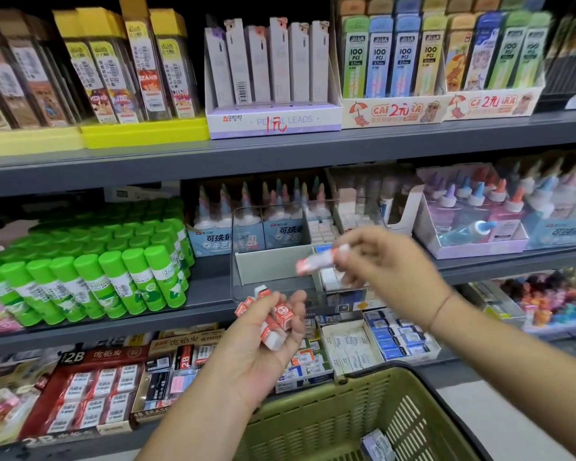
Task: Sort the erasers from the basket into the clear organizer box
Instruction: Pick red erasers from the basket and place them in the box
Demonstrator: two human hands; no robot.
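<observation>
- Left hand (256,356) lies palm up, fingers cupped round several small red-and-white wrapped erasers (281,316).
- Right hand (389,261) is extended forward, fingertips pinching one blurred red-and-white eraser (313,262).

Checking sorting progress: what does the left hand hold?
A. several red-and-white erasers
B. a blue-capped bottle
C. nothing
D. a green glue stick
A: the left hand cups several red-and-white erasers in its palm, while the right hand pinches a single eraser.
</observation>
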